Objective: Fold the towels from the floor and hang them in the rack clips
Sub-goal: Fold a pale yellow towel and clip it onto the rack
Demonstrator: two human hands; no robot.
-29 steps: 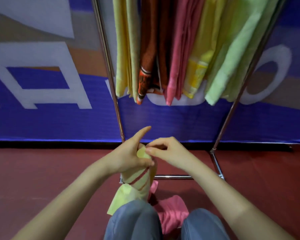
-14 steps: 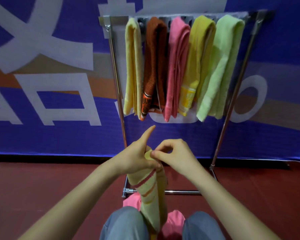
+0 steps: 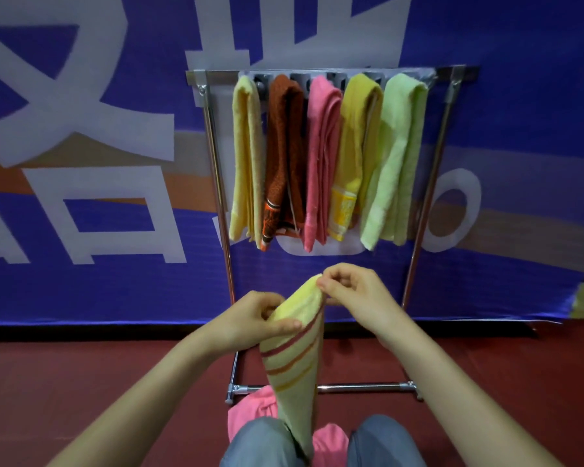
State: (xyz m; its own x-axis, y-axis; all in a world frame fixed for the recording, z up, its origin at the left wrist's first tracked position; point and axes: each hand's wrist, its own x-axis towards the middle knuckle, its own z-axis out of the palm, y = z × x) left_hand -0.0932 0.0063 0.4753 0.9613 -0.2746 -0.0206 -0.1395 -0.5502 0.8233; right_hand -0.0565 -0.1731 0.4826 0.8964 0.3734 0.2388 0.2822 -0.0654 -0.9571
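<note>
A pale yellow towel with red and orange stripes (image 3: 292, 358) hangs from both my hands in front of the rack. My left hand (image 3: 250, 318) grips its upper left edge. My right hand (image 3: 354, 291) pinches its top corner. Its lower end drops between my knees. A pink towel (image 3: 250, 412) lies on the floor under it. The metal rack (image 3: 216, 183) stands ahead with several folded towels clipped to its top bar: pale yellow (image 3: 246, 156), rust brown (image 3: 284, 156), pink (image 3: 321, 163), mustard (image 3: 354, 153), light green (image 3: 395, 156).
A blue banner with white shapes (image 3: 98, 197) covers the wall behind the rack. The floor is dark red (image 3: 64, 382). The rack's bottom bar (image 3: 361, 387) crosses just beyond my knees (image 3: 381, 443).
The view has tilted up, so the rack's top bar now shows. My hands have moved apart along the towel's top edge, and my left forefinger has folded down.
</note>
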